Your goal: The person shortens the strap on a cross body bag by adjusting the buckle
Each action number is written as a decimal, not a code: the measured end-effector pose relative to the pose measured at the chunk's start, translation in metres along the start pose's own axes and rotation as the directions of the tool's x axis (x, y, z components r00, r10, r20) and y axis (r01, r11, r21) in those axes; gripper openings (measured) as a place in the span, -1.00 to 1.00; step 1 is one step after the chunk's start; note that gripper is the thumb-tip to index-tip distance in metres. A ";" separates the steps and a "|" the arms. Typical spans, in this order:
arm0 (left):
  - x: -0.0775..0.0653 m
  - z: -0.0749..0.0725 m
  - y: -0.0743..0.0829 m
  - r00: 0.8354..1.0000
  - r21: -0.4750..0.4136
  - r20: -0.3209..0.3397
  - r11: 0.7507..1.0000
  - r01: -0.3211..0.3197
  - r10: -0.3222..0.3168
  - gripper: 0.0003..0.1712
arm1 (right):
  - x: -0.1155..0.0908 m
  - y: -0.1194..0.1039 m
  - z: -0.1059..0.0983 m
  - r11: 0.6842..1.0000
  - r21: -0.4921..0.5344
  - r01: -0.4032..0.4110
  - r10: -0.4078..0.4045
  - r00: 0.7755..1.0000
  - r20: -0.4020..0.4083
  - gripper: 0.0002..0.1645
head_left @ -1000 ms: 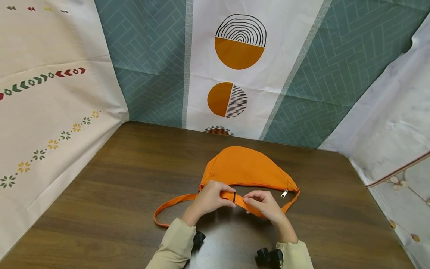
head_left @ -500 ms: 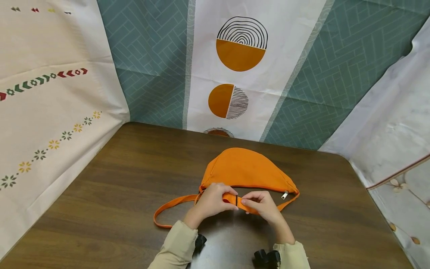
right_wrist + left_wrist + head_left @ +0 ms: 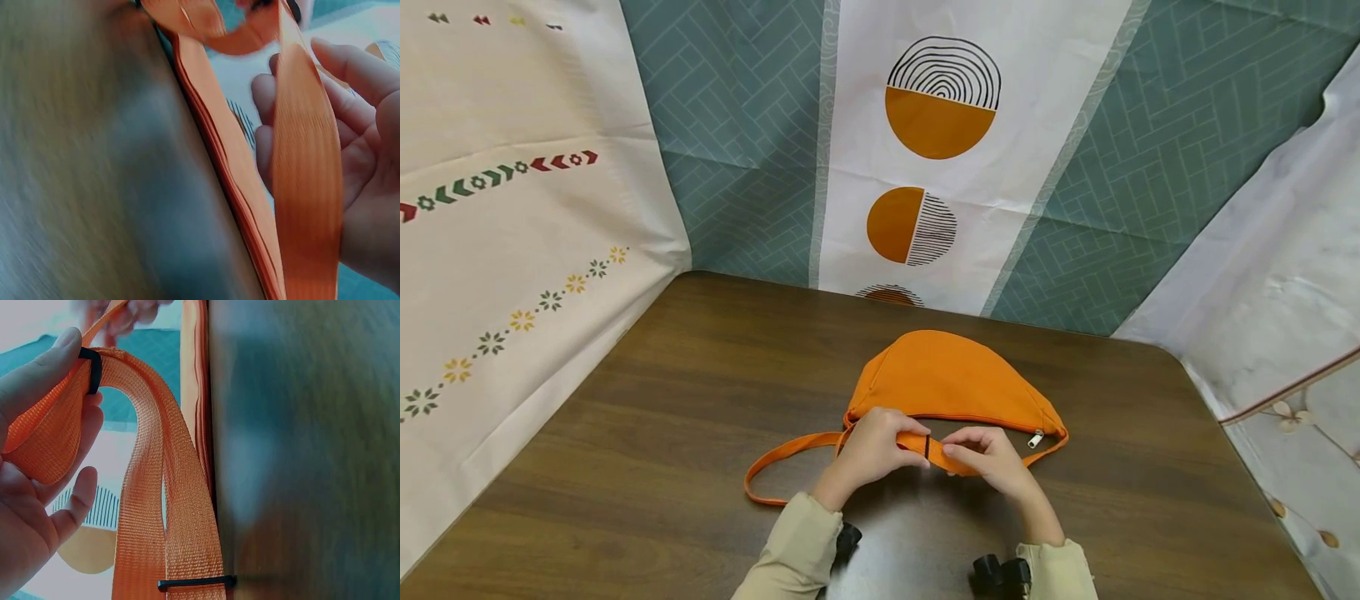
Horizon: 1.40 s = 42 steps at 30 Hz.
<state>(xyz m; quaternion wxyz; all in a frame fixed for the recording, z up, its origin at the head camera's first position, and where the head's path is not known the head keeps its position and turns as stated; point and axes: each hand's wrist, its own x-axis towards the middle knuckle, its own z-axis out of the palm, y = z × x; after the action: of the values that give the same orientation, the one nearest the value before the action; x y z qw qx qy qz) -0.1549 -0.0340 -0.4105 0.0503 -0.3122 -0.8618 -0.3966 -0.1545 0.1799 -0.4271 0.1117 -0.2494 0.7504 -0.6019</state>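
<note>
Strap [image 3: 144,487] of the orange bag [image 3: 955,375] on the table [image 3: 662,433], low centre of the head view, is pinched by left hand [image 3: 874,448] at the black buckle [image 3: 95,372] and right hand [image 3: 996,467] beside it, and might twist or jam if pulled askew.

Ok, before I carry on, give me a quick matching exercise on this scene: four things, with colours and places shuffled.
1. bag
2. zip pull
3. slider at the left hand
4. tabletop

A. black, across the strap
B. brown, beneath everything else listed
C. silvery, hanging near one end
D. orange, beyond both hands

Pairs: 1-D, 2-C, 3-A, 4-B
</note>
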 end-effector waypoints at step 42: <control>-0.002 0.002 0.002 0.994 -0.018 -0.109 1.000 -0.007 0.005 -0.62 | 0.004 -0.002 0.009 0.990 0.137 -0.017 0.014 1.000 0.017 -0.76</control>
<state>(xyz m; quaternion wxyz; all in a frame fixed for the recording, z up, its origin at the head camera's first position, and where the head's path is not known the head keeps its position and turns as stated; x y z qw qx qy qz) -0.1521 -0.0328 -0.4113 0.0957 -0.2931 -0.8532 -0.4208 -0.1531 0.1695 -0.4265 0.1394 -0.2401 0.7081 -0.6492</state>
